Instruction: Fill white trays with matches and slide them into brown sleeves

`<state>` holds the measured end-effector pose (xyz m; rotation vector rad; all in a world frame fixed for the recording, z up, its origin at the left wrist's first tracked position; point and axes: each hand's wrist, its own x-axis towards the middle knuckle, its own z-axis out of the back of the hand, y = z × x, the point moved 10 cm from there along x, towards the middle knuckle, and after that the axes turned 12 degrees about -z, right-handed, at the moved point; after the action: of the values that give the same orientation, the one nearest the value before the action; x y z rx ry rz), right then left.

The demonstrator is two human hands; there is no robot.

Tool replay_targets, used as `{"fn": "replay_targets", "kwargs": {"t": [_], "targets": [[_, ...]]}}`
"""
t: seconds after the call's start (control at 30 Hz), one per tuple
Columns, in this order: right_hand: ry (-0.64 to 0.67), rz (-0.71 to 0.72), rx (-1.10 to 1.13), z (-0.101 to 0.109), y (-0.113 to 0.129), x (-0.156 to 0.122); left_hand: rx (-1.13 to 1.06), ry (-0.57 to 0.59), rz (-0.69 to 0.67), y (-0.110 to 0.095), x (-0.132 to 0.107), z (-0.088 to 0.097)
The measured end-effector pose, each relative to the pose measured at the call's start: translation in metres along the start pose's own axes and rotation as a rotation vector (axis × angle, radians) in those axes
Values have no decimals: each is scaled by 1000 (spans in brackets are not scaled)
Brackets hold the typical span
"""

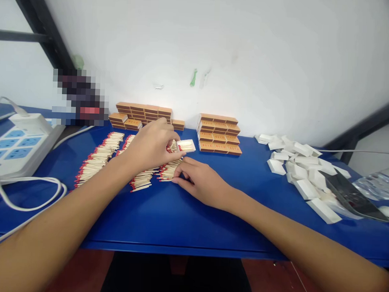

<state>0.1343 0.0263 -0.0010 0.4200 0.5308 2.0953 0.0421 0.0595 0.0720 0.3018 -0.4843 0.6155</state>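
My left hand (153,142) is closed on the edge of a small white matchbox tray (190,146), with a few matches lying inside it. Just below, my right hand (201,180) has its thumb and forefinger pinched at the right end of a row of red-tipped matches (166,172); how many they grip is hidden. Two more rows lie to the left, one under my left wrist and a long outer row (96,159). Part of the match pile is covered by my left hand.
Orange-brown matchboxes (218,138) are stacked by the wall, with another stack (144,112) further left. White trays (307,160) are heaped at the right beside a dark phone-like slab (352,192). A power strip (20,144) and white cables (57,192) occupy the left.
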Motion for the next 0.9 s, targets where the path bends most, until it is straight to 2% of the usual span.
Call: {"fn": "replay_targets", "kwargs": {"t": [0.27,0.43,0.77,0.9], "targets": [[97,-82,-51,6,-13,-9,16,28,1,-1,2,-2],[112,-97,-80,5,-17,-10,14,35,-13,-2,1,-3],[56,-30,-36,10,-6,-13,-11,32,-1,-1,1,-3],[134,9,-72,-2,6,-17,-7,54,6,-1,1,-3]]}}
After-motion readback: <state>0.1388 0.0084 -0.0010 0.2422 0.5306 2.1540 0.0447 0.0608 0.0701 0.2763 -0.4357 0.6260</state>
